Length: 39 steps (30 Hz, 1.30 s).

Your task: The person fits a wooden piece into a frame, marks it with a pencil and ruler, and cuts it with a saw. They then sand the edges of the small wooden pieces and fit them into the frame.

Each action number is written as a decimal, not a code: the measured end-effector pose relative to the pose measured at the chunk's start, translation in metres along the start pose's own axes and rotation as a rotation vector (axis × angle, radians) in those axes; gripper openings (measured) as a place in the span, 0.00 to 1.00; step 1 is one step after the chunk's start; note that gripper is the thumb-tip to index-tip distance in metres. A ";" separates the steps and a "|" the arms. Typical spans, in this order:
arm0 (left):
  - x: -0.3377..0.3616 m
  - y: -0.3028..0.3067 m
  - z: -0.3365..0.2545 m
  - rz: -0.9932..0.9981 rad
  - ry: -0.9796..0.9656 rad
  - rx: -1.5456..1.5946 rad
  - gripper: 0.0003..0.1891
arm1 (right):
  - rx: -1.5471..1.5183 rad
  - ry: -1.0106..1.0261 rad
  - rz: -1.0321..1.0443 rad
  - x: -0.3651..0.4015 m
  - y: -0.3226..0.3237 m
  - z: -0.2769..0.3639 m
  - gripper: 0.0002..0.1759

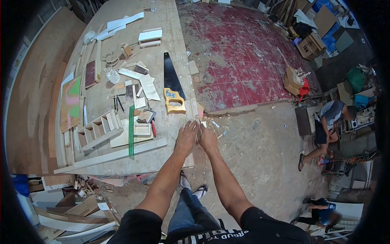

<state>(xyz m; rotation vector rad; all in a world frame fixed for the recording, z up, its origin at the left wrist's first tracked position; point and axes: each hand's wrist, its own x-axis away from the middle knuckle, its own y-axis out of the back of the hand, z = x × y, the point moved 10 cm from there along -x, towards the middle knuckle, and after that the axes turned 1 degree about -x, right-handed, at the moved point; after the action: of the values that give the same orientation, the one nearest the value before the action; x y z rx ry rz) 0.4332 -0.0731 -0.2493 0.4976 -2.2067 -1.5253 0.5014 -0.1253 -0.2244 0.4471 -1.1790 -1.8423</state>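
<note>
My left hand lies at the right edge of the wooden workbench, fingers stretched over the top near the corner. Just beside it, my right hand is closed at the outer side of that edge. A small pale bit shows at its fingertips, too small to name. Beyond my left hand lies a handsaw with a black blade and a yellow wooden handle. To the left are a red-handled tool, a small pale wooden frame and a green straight strip.
A divided wooden box, a long pale batten and a small white piece lie on the bench. One person sits at the right; another person is lower right. Cardboard boxes stand past the red floor.
</note>
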 end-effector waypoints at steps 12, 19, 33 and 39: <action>-0.002 -0.005 0.003 -0.018 0.000 -0.014 0.47 | -0.017 -0.044 0.074 -0.013 -0.011 -0.003 0.31; 0.003 0.004 -0.005 0.072 0.038 0.016 0.47 | -0.013 -0.143 0.019 0.038 -0.006 -0.051 0.33; 0.009 0.014 -0.001 -0.013 0.051 0.079 0.47 | -0.132 -0.056 -0.015 0.016 0.006 -0.011 0.28; 0.004 0.012 0.000 0.051 0.038 -0.034 0.43 | -0.084 -0.050 0.036 0.012 0.002 -0.007 0.31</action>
<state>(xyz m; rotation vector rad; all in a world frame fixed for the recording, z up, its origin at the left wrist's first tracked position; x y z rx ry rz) 0.4289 -0.0718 -0.2376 0.4532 -2.1453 -1.5121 0.5008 -0.1393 -0.2246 0.3320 -1.1314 -1.8736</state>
